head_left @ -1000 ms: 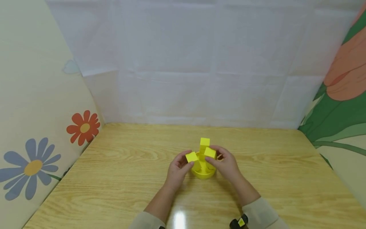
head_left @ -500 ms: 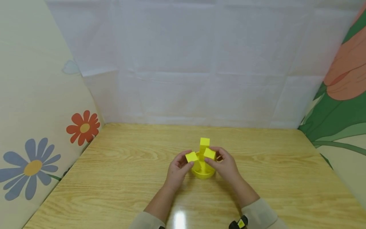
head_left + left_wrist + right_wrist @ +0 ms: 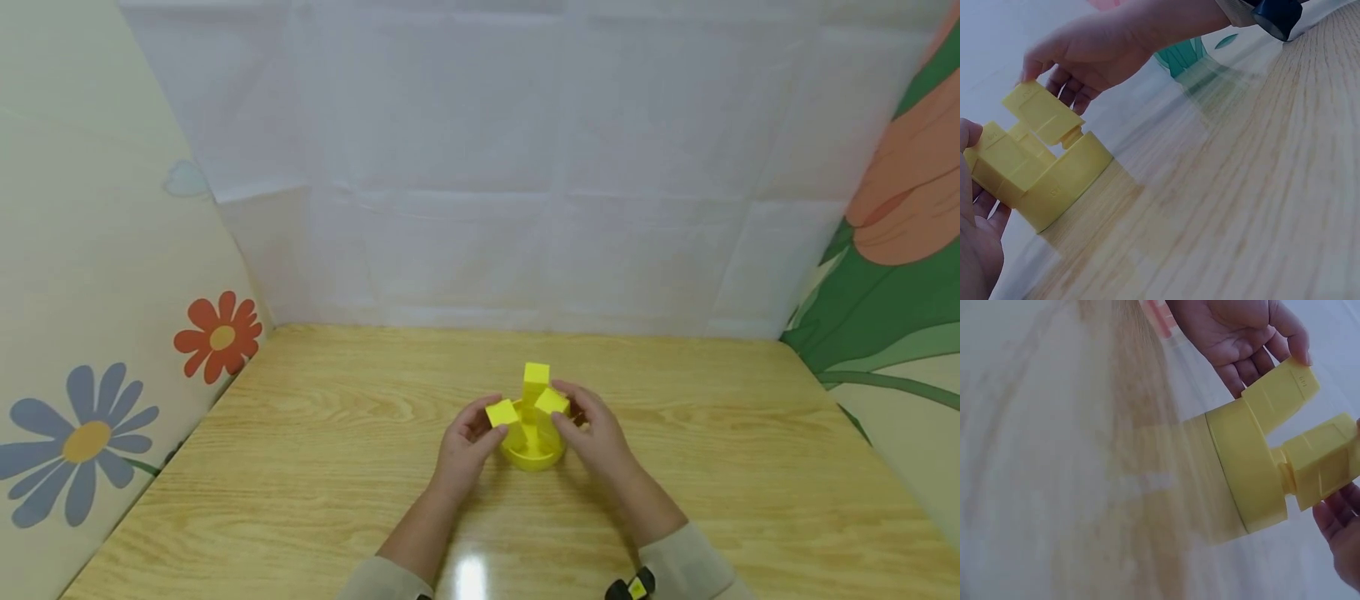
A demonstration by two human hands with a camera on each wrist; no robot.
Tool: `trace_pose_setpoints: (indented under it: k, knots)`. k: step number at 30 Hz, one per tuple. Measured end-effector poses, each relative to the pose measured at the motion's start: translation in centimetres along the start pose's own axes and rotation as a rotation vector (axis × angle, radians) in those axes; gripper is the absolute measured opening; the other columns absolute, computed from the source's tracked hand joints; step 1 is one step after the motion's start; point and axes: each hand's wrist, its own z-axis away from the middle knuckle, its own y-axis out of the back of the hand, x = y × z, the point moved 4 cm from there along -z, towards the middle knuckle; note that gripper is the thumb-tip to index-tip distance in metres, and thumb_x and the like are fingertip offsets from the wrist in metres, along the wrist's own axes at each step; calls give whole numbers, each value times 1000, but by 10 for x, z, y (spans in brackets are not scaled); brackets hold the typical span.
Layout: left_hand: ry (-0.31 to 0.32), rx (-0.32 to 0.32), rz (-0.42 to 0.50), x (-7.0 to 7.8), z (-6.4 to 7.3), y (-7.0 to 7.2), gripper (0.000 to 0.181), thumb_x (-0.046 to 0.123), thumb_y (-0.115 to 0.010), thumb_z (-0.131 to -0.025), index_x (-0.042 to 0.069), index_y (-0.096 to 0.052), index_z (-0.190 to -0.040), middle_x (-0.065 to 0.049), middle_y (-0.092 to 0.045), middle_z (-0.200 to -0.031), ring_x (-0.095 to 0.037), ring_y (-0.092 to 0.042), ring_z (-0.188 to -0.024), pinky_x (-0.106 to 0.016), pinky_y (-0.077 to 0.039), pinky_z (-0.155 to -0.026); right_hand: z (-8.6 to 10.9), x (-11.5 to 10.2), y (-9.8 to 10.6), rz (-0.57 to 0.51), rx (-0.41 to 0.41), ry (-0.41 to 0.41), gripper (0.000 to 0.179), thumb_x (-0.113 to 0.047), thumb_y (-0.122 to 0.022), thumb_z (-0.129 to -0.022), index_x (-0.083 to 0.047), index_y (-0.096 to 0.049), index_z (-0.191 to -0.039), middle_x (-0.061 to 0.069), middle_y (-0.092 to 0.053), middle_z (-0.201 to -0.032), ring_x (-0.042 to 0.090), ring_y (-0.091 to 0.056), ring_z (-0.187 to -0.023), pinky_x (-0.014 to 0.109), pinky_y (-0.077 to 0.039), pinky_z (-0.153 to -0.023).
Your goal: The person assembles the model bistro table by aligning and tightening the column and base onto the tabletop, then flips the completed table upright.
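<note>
A yellow round, shallow base [image 3: 532, 461] stands on the table, with three yellow rectangular blocks upright around it. My left hand [image 3: 459, 450] pinches the left block [image 3: 503, 412] between thumb and fingers. The right block [image 3: 552, 402] is held by my right hand [image 3: 600, 437], thumb on its near side and fingers behind. In the right wrist view this right block [image 3: 1325, 459] leans outward over the base's rim, a narrow neck at its lower end. Neither hand touches the back block [image 3: 536, 375]. How the blocks join the base is partly hidden.
The light wood table [image 3: 300, 467] spreads out around the base. A white cloth [image 3: 465, 167] hangs behind it. Flower-patterned panels stand at the left [image 3: 82, 250] and right [image 3: 885, 333]. A dark strap device [image 3: 630, 586] sits at my right wrist.
My right hand and the right block have shifted slightly to the right, away from the middle of the base. My left hand and the other blocks have stayed almost still.
</note>
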Motion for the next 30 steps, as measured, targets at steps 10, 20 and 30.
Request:
trace_pose_setpoints:
  k: [10, 20, 30]
  knots:
    - [-5, 0, -2, -1, 1, -1, 42, -1, -63, -90, -3, -56, -131, -22, -57, -134, -12, -59, -113, -17, -49, -94, -7, 2, -1, 108, -74, -53, 43, -22, -62, -94, -13, -55, -136, 13, -55, -118, 19, -50, -96, 28, -45, -82]
    - [2, 0, 21, -1, 0, -1, 42, -3, -63, -89, -4, -55, -130, -24, -58, -132, -8, -59, -108, -16, -49, -93, -9, 9, 0, -44, -52, -112, 41, -20, -59, -98, -6, -54, -135, 15, -56, -135, 30, -55, -120, 47, -47, -104]
    - [5, -7, 12, 1, 0, -1, 42, -2, -62, -90, -4, -55, -131, -23, -57, -133, -9, -58, -109, -16, -48, -93, -4, 18, 6, -240, -43, -183, 37, -10, -51, -99, -4, -53, -135, 16, -57, -122, 20, -54, -107, 30, -52, -92]
